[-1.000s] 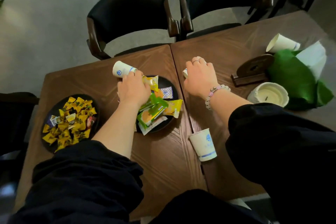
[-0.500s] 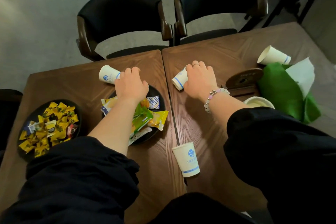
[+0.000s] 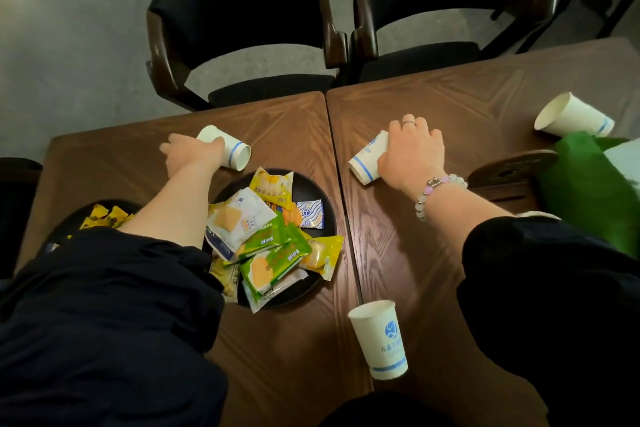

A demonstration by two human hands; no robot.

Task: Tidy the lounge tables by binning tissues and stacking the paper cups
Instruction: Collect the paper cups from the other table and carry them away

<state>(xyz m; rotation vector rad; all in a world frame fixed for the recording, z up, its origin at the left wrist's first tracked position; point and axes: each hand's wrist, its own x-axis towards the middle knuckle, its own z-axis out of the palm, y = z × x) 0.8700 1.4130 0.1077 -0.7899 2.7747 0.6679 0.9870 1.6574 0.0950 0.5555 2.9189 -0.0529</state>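
Gripping one paper cup per hand, the person reaches across two adjoining tables. The left hand (image 3: 192, 154) has fingers curled round the left cup (image 3: 230, 152), which lies on its side on the left table (image 3: 104, 166), at 11 o'clock from the snack plate (image 3: 323, 204). The right hand (image 3: 412, 152) is clamped over the right cup (image 3: 365, 163), also on its side, on the right table (image 3: 450, 104), at 2 o'clock from the plate. A third cup (image 3: 381, 340) stands upright at 5 o'clock from the plate. A fourth cup (image 3: 573, 120) lies on its side at 3 o'clock from the right hand, just beside a green item (image 3: 588, 198).
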